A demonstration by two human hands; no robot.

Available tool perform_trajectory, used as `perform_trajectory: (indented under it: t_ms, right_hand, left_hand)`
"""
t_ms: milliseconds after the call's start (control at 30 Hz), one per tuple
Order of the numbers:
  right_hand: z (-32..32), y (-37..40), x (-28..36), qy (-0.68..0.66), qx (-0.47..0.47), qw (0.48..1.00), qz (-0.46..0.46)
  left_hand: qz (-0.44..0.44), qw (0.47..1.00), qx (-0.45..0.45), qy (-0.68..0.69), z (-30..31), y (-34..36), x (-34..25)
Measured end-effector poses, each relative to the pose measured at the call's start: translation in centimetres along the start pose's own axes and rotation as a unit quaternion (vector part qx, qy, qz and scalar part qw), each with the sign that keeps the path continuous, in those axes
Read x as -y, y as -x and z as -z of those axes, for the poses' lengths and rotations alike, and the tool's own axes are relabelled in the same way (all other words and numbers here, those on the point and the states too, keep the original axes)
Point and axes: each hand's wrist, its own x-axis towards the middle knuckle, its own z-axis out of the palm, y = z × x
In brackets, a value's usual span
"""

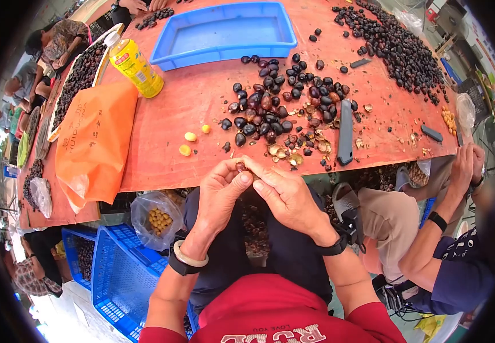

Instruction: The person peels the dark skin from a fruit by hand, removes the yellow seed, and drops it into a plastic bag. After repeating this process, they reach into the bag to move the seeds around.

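Note:
Just off the table's near edge, my left hand (pixel 220 187) pinches a small dark brown nut (pixel 240 167) between thumb and fingers. My right hand (pixel 288 198) is closed against the same nut from the other side, its fingertips meeting the left ones. Beyond my hands lies a loose pile of glossy dark nuts (pixel 263 111). Cracked shell pieces (pixel 284 154) are scattered at the pile's near side. Three yellow kernels, one of them a round kernel (pixel 185 150), rest to the left. A long grey tool (pixel 346 132) lies to the right of the pile.
A blue tray (pixel 224 56) sits at the back, beside a yellow bottle (pixel 135 66) and an orange bag (pixel 94 140). A larger nut heap (pixel 399 54) covers the right. Below are a bag of kernels (pixel 157 220) and blue crates (pixel 123 280). A co-worker's hands (pixel 469 166) are at right.

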Motion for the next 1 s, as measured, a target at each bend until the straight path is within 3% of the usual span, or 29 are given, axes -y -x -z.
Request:
perform_trajectory:
  t_ms: [133, 333, 400, 467, 533, 600, 667, 700, 800, 867, 933, 1000]
  right_hand:
    - [0.3, 0.0, -0.1, -0.003, 0.042, 0.999, -0.001]
    - [-2.3, 0.2, 0.6, -0.125, -0.056, 0.989, -0.059]
    - [-2.9, 0.2, 1.6, -0.369, -0.07, 0.896, -0.236]
    - [-3.1, 0.0, 1.6, -0.409, -0.073, 0.876, -0.245]
    - [-3.0, 0.0, 1.4, -0.512, -0.1, 0.813, -0.258]
    - [-2.9, 0.3, 1.0, -0.552, -0.098, 0.787, -0.255]
    - [-2.6, 0.8, 0.9, -0.658, -0.081, 0.704, -0.256]
    - [-2.4, 1.0, 0.8, -0.665, -0.081, 0.695, -0.262]
    - [-1.9, 2.6, 0.8, -0.646, 0.004, 0.727, -0.234]
    - [-1.0, 3.6, 3.1, -0.58, 0.163, 0.779, -0.176]
    - [-0.5, 4.4, 4.2, -0.55, 0.21, 0.778, -0.22]
    - [-0.2, 4.3, 3.8, -0.506, 0.138, 0.814, -0.248]
  left_hand:
    - [-0.02, 0.999, 0.037, -0.011, -0.1, 0.1, -0.1]
    - [-0.057, 0.998, -0.008, 0.013, -0.4, -0.1, 0.7]
    - [-0.05, 0.998, -0.014, 0.033, -0.4, 0.0, 0.5]
    - [-0.056, 0.997, -0.013, 0.043, -0.5, -0.1, 0.6]
    - [-0.064, 0.997, -0.013, 0.044, -0.5, -0.1, 0.8]
    - [-0.019, 0.993, 0.013, 0.119, -0.5, -0.1, 0.8]
    - [-0.016, 0.991, 0.03, 0.132, -0.4, -0.1, 0.7]
    - [-0.008, 0.989, 0.044, 0.143, -0.3, -0.2, 0.8]
    - [0.024, 0.982, 0.05, 0.182, 0.4, -1.1, 1.1]
    - [0.045, 0.975, 0.04, 0.213, 0.4, -1.1, 0.8]
    - [0.045, 0.975, 0.027, 0.216, -0.2, -0.7, -0.4]
    - [0.038, 0.971, 0.052, 0.231, 0.6, -0.6, 0.0]
